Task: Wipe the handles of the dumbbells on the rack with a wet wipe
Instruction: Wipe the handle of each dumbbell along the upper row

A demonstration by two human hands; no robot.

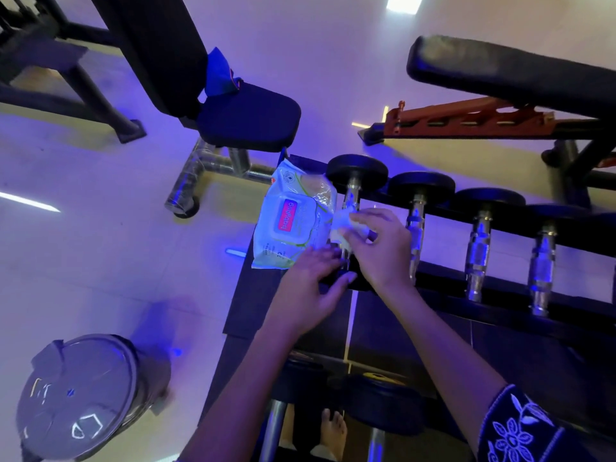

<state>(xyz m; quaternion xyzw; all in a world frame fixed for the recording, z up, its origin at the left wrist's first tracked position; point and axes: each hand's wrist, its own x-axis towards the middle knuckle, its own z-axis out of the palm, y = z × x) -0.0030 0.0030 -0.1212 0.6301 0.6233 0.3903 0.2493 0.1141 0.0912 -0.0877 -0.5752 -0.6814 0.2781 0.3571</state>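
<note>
A black rack (500,228) holds several dumbbells with chrome handles and black ends. My right hand (383,248) presses a crumpled white wet wipe (346,228) around the handle of the leftmost dumbbell (351,195). My left hand (313,288) rests on the near black end of that same dumbbell, fingers spread over it. A pale green wipe pack (293,218) with a pink label lies at the rack's left end, just left of the handle. Further dumbbell handles (478,251) stand to the right, untouched.
A steel pedal bin (80,395) stands on the floor at lower left. A padded seat bench (246,118) is behind the rack, and an incline bench (500,71) with an orange frame at upper right. A lower rack tier (383,405) with dumbbells and my bare foot (333,428) are below.
</note>
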